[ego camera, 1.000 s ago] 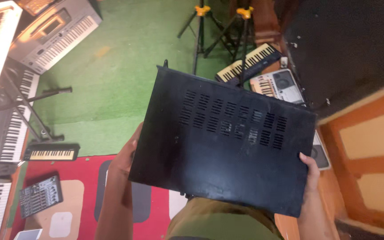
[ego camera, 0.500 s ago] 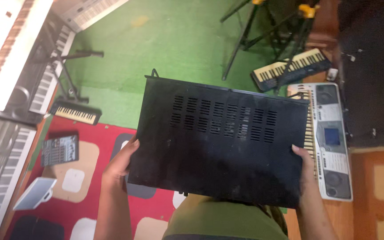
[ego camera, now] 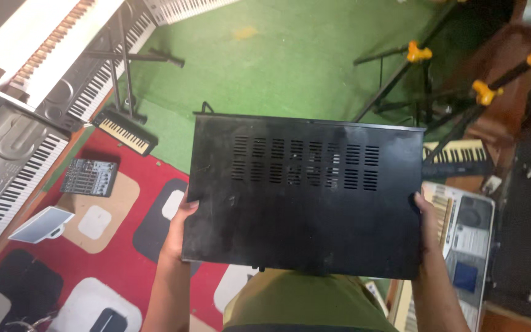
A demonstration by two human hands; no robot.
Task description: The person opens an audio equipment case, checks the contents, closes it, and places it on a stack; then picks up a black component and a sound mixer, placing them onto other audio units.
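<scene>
Above the green floor (ego camera: 290, 67) we've got the black metal box (ego camera: 305, 197) level at waist height, left hand (ego camera: 178, 230) and right hand (ego camera: 426, 224) fingers clenched on its side edges — stiff, probably heavy, best carried from both sides.

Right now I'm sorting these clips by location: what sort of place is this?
Probably a music room or keyboard workshop: electronic keyboards line the left side, a small mixer lies on the red rug, and both hands carry a black vented equipment case.

Green carpet floor (ego camera: 290, 67) far, red patterned rug (ego camera: 112, 270) near left, keyboards on stands (ego camera: 50, 67) along left, tripod stands (ego camera: 437, 86) far right, dim light.
</scene>
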